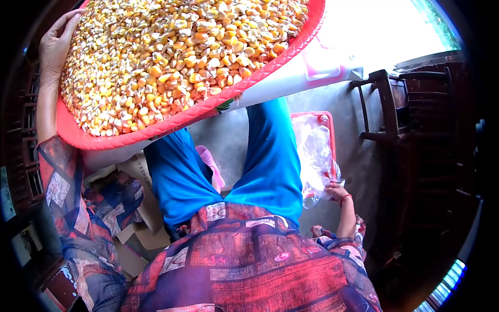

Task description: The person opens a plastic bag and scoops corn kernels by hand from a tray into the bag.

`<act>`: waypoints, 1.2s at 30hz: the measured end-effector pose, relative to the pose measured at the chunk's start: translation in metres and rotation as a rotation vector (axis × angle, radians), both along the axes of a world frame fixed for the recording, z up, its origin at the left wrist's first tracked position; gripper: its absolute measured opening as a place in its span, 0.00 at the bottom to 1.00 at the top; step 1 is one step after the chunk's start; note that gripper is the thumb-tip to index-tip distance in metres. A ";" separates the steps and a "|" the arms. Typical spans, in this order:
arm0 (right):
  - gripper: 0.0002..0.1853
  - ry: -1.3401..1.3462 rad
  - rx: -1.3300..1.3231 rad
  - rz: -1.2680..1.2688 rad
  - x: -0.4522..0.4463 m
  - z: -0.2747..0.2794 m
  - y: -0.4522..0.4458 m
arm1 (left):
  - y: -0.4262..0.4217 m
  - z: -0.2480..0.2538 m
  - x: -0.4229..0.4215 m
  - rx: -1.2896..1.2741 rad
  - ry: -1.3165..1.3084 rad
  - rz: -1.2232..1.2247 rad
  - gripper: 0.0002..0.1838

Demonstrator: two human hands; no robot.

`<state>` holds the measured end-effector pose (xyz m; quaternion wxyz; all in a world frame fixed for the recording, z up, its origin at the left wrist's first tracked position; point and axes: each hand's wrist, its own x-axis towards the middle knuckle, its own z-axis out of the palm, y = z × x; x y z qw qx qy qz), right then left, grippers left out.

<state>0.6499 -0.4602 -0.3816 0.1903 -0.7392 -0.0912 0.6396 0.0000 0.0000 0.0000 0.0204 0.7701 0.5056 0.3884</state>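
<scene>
A red plastic basket with a braided-look rim is heaped with yellow corn kernels. My left hand is at its far left edge, fingers bent over the rim and forearm lying along the side. Down at my right, my right hand is closed on a crumpled clear plastic bag. Something small and dark shows by those fingertips, too small to name. The bag lies over a red-rimmed tray or stool low near the floor.
Under the basket is a pale tabletop. A dark wooden chair stands at the right. Cardboard lies by my left leg, and a pink slipper is on the grey floor.
</scene>
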 end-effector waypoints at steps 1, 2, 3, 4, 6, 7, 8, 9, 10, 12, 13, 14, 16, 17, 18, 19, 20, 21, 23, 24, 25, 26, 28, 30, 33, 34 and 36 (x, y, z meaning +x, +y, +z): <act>0.15 -0.163 -0.068 0.040 -0.001 -0.002 -0.004 | 0.000 0.000 -0.001 0.004 -0.037 -0.045 0.10; 0.13 -0.324 -0.138 0.082 -0.003 -0.003 -0.009 | -0.001 0.000 -0.001 0.006 -0.073 -0.089 0.10; 0.13 -0.364 -0.185 0.088 0.021 0.018 -0.034 | -0.006 -0.024 0.006 -0.038 -0.116 -0.086 0.10; 0.13 -0.429 -0.179 0.082 0.037 0.025 -0.042 | -0.012 -0.032 0.016 -0.056 -0.169 -0.060 0.10; 0.14 -0.276 -0.147 0.213 0.016 0.034 -0.023 | -0.017 -0.014 0.024 -0.029 -0.139 -0.020 0.10; 0.14 -0.274 -0.142 0.218 0.001 0.049 -0.008 | -0.014 -0.013 0.022 -0.025 -0.137 -0.016 0.10; 0.14 -0.164 -0.218 0.257 -0.015 0.058 0.011 | -0.008 -0.012 0.018 -0.007 -0.142 -0.053 0.10; 0.15 -0.059 -0.297 0.299 -0.024 0.062 0.027 | -0.012 -0.007 0.022 0.011 -0.150 -0.086 0.10; 0.14 -0.146 -0.321 0.470 -0.026 0.061 0.042 | -0.015 -0.008 0.033 0.087 -0.175 -0.017 0.08; 0.10 -0.378 -0.109 0.634 -0.005 0.000 0.043 | -0.027 0.004 0.053 0.238 -0.101 -0.110 0.08; 0.10 -0.541 -0.055 0.651 -0.012 -0.004 0.057 | -0.023 -0.003 0.048 0.242 -0.137 -0.127 0.07; 0.10 -0.964 0.175 0.762 -0.021 -0.007 0.067 | -0.021 -0.005 0.044 0.263 -0.107 -0.106 0.07; 0.13 -0.981 0.287 0.637 -0.023 -0.009 0.107 | -0.022 -0.005 0.041 0.194 -0.063 -0.013 0.06; 0.13 -1.069 0.325 0.618 -0.025 -0.012 0.124 | -0.030 -0.001 0.044 0.111 -0.033 0.072 0.06; 0.14 -1.078 0.285 0.617 -0.028 -0.008 0.143 | -0.040 0.000 0.061 0.176 -0.062 0.045 0.06; 0.14 -1.086 0.245 0.619 -0.031 -0.003 0.160 | -0.037 -0.001 0.060 0.177 -0.060 0.051 0.06; 0.13 -1.073 0.225 0.597 -0.024 -0.015 0.171 | -0.033 -0.002 0.057 0.152 -0.099 0.037 0.06; 0.13 -1.070 0.158 0.632 -0.025 -0.017 0.182 | -0.031 -0.003 0.054 0.128 -0.139 0.028 0.06; 0.14 -1.002 0.041 0.856 -0.016 -0.036 0.200 | -0.032 -0.002 0.054 0.085 -0.158 0.033 0.05; 0.15 -0.977 0.011 0.921 -0.012 -0.045 0.205 | -0.030 -0.004 0.051 0.068 -0.151 0.047 0.05; 0.15 -0.959 -0.006 0.939 -0.014 -0.050 0.204 | -0.029 -0.005 0.049 0.053 -0.146 0.062 0.05; 0.16 -0.938 -0.012 0.952 -0.022 -0.050 0.206 | -0.032 -0.002 0.051 0.066 -0.099 0.068 0.05; 0.17 -0.923 0.011 0.893 -0.033 -0.060 0.196 | -0.027 -0.006 0.044 0.110 -0.032 0.051 0.06; 0.19 -0.894 0.062 0.799 -0.050 -0.060 0.185 | -0.020 -0.012 0.033 0.121 -0.051 0.017 0.06; 0.21 -0.885 0.176 0.590 -0.072 -0.046 0.165 | -0.023 -0.008 0.038 0.080 -0.145 0.002 0.06; 0.23 -0.921 0.231 0.513 -0.073 -0.045 0.156 | -0.025 -0.006 0.038 0.103 -0.121 0.016 0.06; 0.30 -0.894 0.236 0.538 -0.044 -0.076 0.130 | -0.029 -0.004 0.039 0.106 -0.116 0.032 0.05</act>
